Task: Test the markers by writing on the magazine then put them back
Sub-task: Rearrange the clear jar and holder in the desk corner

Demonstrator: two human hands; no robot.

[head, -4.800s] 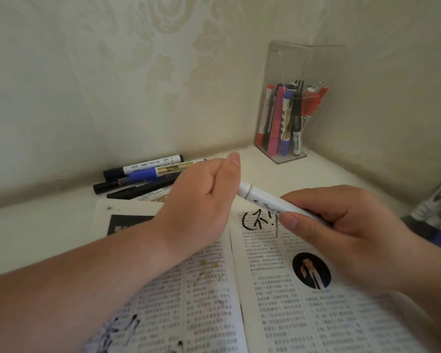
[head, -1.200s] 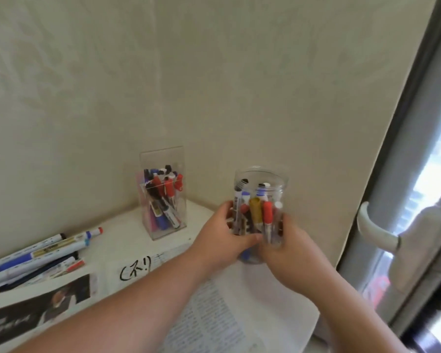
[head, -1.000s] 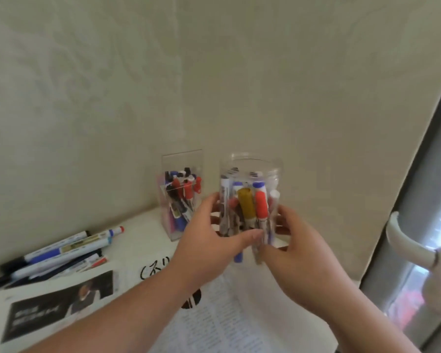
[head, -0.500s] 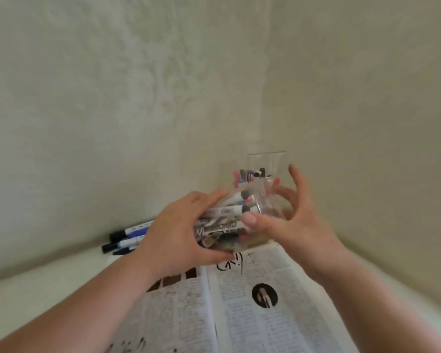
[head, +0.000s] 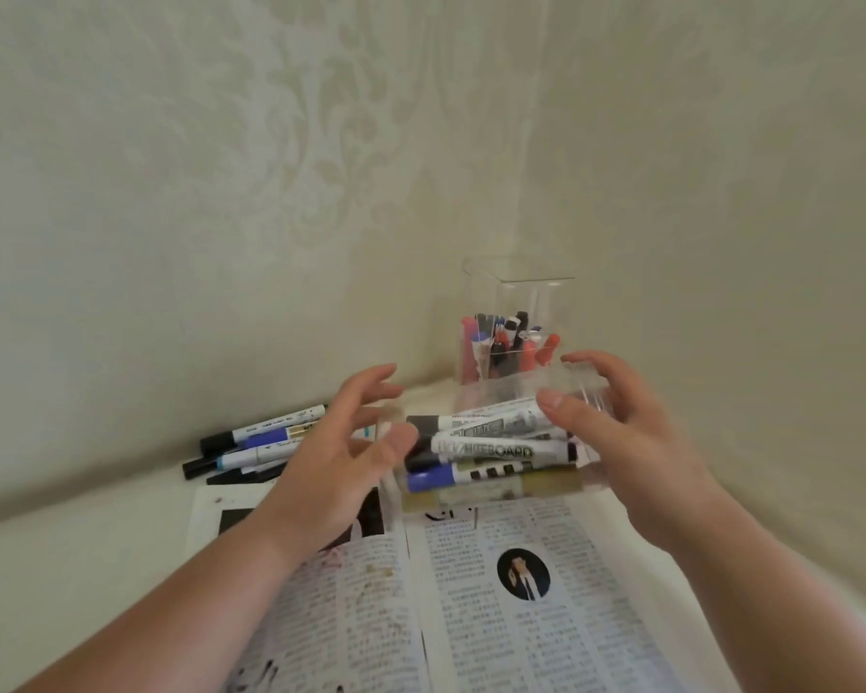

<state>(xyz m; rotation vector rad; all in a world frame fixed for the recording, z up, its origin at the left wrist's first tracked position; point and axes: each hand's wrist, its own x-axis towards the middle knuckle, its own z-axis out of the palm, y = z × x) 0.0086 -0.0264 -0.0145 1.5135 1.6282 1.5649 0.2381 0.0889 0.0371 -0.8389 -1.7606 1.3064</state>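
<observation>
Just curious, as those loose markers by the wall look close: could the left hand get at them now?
Probably yes. The left hand is spread open, gripping nothing, and the loose markers lie just beside it with nothing between. The tipped jar lies on its other side.

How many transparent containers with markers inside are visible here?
2. A square holder stands in the wall corner. A round jar lies on its side above the magazine, between the left hand and the right hand, which grips its end.

White surface (head: 71, 567) — magazine (head: 521, 617); loose markers (head: 256, 442); clear holder (head: 516, 302).
</observation>
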